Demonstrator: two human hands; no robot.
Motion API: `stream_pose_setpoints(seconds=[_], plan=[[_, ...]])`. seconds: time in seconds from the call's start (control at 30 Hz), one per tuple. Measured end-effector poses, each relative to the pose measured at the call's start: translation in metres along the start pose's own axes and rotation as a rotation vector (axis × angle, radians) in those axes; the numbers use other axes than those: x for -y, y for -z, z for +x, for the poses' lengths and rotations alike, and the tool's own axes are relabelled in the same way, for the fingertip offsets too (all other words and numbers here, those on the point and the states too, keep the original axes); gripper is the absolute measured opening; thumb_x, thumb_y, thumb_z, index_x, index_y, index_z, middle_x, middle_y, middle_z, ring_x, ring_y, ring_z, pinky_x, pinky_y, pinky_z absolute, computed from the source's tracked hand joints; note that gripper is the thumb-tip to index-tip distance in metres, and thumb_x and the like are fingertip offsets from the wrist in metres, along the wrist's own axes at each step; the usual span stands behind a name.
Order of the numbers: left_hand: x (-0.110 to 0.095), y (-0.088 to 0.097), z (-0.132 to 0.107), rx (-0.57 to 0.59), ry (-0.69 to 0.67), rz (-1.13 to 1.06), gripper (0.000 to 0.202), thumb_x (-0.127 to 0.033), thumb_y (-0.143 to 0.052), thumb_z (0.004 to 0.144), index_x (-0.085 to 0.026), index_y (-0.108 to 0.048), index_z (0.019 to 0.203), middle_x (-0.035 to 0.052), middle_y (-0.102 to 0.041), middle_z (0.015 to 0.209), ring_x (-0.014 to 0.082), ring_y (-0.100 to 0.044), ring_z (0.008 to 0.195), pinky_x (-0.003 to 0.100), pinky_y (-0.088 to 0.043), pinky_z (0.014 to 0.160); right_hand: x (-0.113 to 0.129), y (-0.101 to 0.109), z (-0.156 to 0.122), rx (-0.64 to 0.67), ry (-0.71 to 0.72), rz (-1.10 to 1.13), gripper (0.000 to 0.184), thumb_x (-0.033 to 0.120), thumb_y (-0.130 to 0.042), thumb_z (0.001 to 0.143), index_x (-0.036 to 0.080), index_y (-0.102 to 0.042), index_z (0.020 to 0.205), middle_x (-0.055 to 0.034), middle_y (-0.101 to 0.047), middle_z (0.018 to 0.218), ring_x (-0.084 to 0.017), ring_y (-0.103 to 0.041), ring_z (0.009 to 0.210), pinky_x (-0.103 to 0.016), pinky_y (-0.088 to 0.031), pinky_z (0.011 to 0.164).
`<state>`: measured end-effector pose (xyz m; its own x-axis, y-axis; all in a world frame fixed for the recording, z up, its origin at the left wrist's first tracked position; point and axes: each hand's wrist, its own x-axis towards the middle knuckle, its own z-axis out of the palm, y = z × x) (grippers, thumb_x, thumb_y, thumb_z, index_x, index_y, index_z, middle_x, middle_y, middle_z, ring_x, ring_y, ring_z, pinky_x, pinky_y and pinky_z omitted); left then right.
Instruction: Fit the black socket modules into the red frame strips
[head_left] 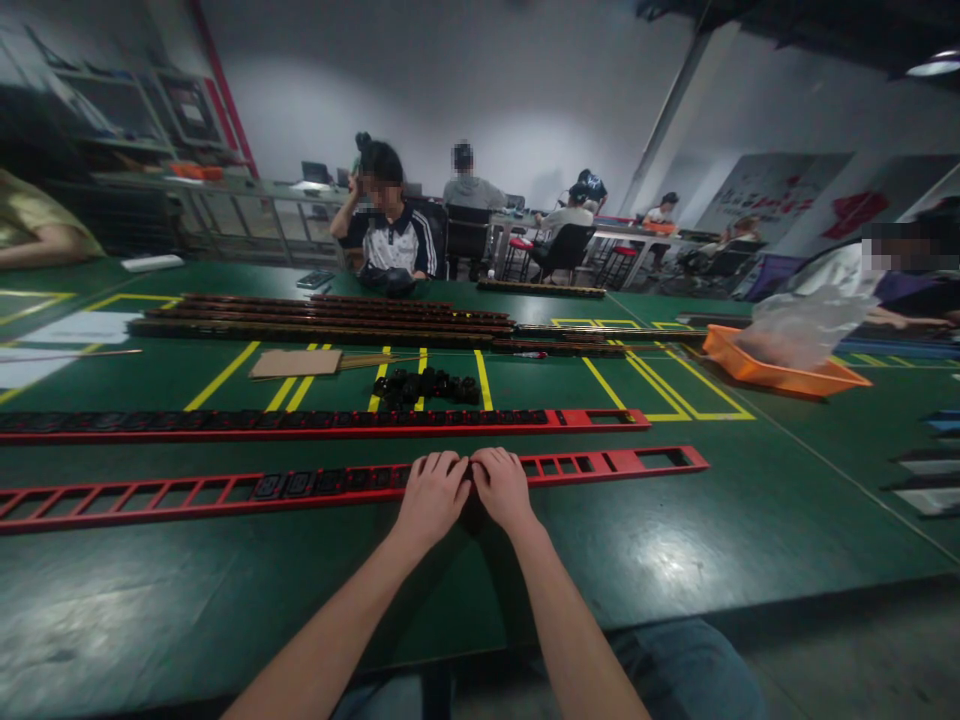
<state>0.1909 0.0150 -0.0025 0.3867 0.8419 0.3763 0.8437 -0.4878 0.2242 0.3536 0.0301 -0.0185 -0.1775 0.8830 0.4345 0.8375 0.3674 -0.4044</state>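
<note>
A long red power strip frame (637,461) with rectangular openings lies across the table in front of me. Black socket modules (298,484) fill its middle section, while the openings at the left end and right of my hands are bare. My left hand (433,492) is closed over the frame, fingers bent across its top. Right beside it, my right hand (501,486) is closed over the same frame, thumbs nearly meeting. Whatever sits under the fingertips is hidden. Behind lies a second red frame (600,419), largely filled with black sockets. A pile of loose black sockets (426,388) stands beyond that.
Cardboard (296,363) and a stack of long dark strips (322,318) lie farther back on the green table (300,590). An orange bin (787,376) with a plastic bag stands at right. A person (390,225) sits opposite; others work nearby.
</note>
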Motion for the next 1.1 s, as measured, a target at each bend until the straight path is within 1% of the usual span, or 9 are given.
stream_pose_setpoints(seconds=[0.13,0.23,0.37,0.53,0.73,0.83,0.93,1.03,1.1], plan=[[-0.001,-0.002,0.001,0.005,0.012,0.010,0.032,-0.023,-0.050,0.095,-0.022,-0.060,0.125,0.0068,-0.062,0.118,0.0234,-0.053,0.107,0.043,-0.042,0.096,0.002,0.001,-0.002,-0.052,0.015,-0.027,0.017,0.014,-0.046,0.094,0.021,-0.062,0.092,-0.0044,-0.070,0.098,-0.020,-0.058,0.095,-0.034,-0.039,0.085],[-0.001,-0.003,0.002,-0.001,0.030,0.013,0.030,-0.024,-0.051,0.095,-0.023,-0.061,0.123,0.0070,-0.062,0.117,0.0239,-0.054,0.107,0.043,-0.043,0.094,0.003,0.003,-0.002,-0.093,-0.018,-0.082,0.016,0.013,-0.048,0.091,0.021,-0.061,0.088,-0.0050,-0.070,0.096,-0.021,-0.058,0.095,-0.035,-0.038,0.087],[-0.003,-0.005,0.002,-0.005,0.040,0.032,0.030,-0.027,-0.049,0.096,-0.024,-0.062,0.123,0.0071,-0.062,0.116,0.0247,-0.054,0.105,0.044,-0.044,0.092,0.003,0.004,-0.002,-0.078,-0.068,-0.103,0.016,0.014,-0.049,0.092,0.022,-0.061,0.084,-0.0035,-0.070,0.092,-0.020,-0.058,0.092,-0.035,-0.037,0.088],[-0.005,-0.005,0.001,-0.006,0.035,0.044,0.033,-0.026,-0.047,0.097,-0.022,-0.061,0.126,0.0082,-0.062,0.118,0.0251,-0.054,0.107,0.045,-0.043,0.094,0.002,0.005,-0.002,-0.059,-0.041,-0.079,0.018,0.015,-0.047,0.094,0.022,-0.062,0.086,-0.0032,-0.070,0.093,-0.019,-0.058,0.093,-0.036,-0.035,0.092],[-0.009,-0.002,0.000,-0.005,0.028,0.083,0.037,-0.025,-0.048,0.095,-0.021,-0.059,0.129,0.0101,-0.062,0.120,0.0269,-0.054,0.109,0.047,-0.043,0.097,0.002,0.003,-0.002,-0.070,-0.036,-0.090,0.016,0.015,-0.050,0.092,0.021,-0.062,0.085,-0.0030,-0.069,0.091,-0.019,-0.058,0.092,-0.035,-0.035,0.089],[-0.014,-0.007,-0.004,-0.012,-0.004,0.094,0.042,-0.024,-0.049,0.092,-0.018,-0.056,0.134,0.0111,-0.061,0.127,0.0274,-0.053,0.116,0.048,-0.039,0.107,0.002,0.002,-0.001,-0.086,-0.052,-0.080,0.015,0.016,-0.050,0.093,0.021,-0.062,0.085,-0.0026,-0.070,0.091,-0.019,-0.058,0.091,-0.035,-0.035,0.089],[-0.019,-0.016,-0.010,-0.009,-0.075,0.092,0.053,-0.027,-0.050,0.090,-0.015,-0.048,0.142,0.0126,-0.054,0.143,0.0283,-0.046,0.133,0.049,-0.029,0.117,0.001,0.000,-0.001,-0.101,-0.061,-0.068,0.015,0.016,-0.050,0.093,0.021,-0.064,0.093,-0.0037,-0.071,0.094,-0.020,-0.059,0.093,-0.036,-0.035,0.090],[-0.021,-0.023,-0.015,0.004,-0.105,0.088,0.060,-0.030,-0.050,0.089,-0.013,-0.043,0.146,0.0140,-0.045,0.153,0.0291,-0.038,0.142,0.049,-0.025,0.121,-0.002,-0.002,-0.001,-0.098,-0.070,-0.061,0.019,0.014,-0.047,0.093,0.021,-0.064,0.098,-0.0048,-0.072,0.098,-0.021,-0.060,0.096,-0.037,-0.036,0.091],[-0.021,-0.025,-0.015,0.017,-0.104,0.085,0.061,-0.030,-0.049,0.089,-0.012,-0.042,0.147,0.0144,-0.044,0.154,0.0292,-0.037,0.144,0.050,-0.024,0.122,-0.003,-0.002,-0.001,-0.093,-0.088,-0.057,0.022,0.011,-0.044,0.093,0.020,-0.064,0.100,-0.0054,-0.072,0.099,-0.021,-0.061,0.097,-0.037,-0.037,0.092]])
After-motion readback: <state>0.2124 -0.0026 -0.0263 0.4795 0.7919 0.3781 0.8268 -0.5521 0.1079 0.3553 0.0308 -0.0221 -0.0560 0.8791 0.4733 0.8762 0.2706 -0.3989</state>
